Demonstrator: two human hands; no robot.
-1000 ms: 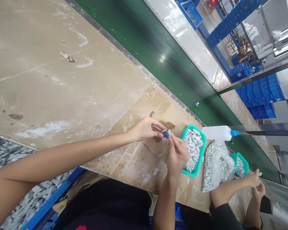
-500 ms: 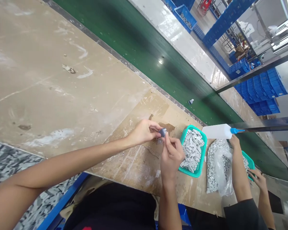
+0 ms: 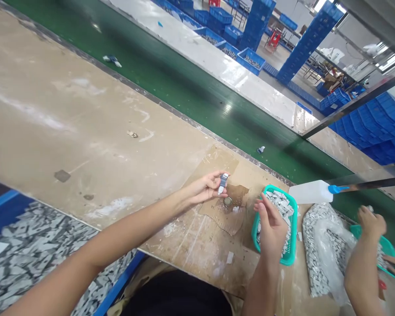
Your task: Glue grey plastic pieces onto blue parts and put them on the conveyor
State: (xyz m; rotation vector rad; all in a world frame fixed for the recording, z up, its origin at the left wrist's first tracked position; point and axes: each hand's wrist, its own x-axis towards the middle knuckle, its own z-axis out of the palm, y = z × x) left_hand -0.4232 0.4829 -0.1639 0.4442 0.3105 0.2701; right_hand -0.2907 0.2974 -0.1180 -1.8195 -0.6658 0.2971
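Note:
My left hand (image 3: 206, 188) pinches a small grey and white part (image 3: 223, 183) just above the worn brown workbench (image 3: 95, 131). My right hand (image 3: 271, 221) hovers over a teal basket (image 3: 290, 259) filled with several small white parts; its fingers are loosely apart and hold nothing that I can see. A small round metal piece (image 3: 228, 201) lies on the bench between my hands, on a taped cardboard patch.
A green conveyor belt (image 3: 197, 94) runs behind the bench with small parts on it. A white squeeze bottle with a blue nozzle (image 3: 311, 192) hangs right of the basket. A clear bag of white parts (image 3: 322, 250) and a co-worker's hands (image 3: 370, 221) are at the right. Blue crates stand beyond.
My right hand let go of the part and moved right over the teal basket. My left hand keeps the part. The view swung up and left; the co-worker's hands shifted.

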